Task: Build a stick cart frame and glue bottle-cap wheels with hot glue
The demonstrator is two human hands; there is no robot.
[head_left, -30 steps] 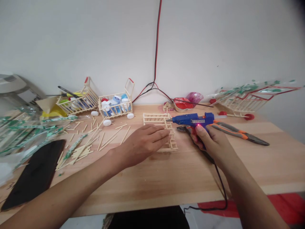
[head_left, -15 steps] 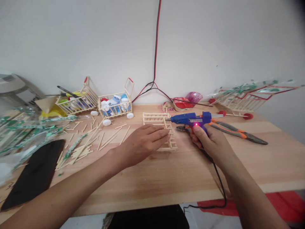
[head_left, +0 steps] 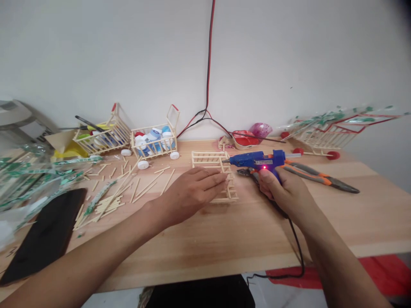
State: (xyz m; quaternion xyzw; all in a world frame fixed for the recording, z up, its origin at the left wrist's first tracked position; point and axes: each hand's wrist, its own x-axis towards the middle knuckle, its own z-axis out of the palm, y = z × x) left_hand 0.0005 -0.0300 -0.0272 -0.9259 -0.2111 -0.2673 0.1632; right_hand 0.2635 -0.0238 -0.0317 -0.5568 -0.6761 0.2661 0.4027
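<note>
My right hand is wrapped round the grip of a blue glue gun, whose red light is lit and whose nozzle points left at a small frame of pale wooden sticks. My left hand lies on the near part of that frame, fingers stretched flat and pressing it against the wooden table. The gun's black cord runs off the table's front edge.
Orange-handled pliers lie just behind my right hand. Two finished stick carts stand at the back left, another cart at the back right. Loose sticks and a black slab lie at the left. A red-black cable hangs down the wall.
The glue gun has shifted very slightly left toward the stick frame. My left hand has stayed on the frame.
</note>
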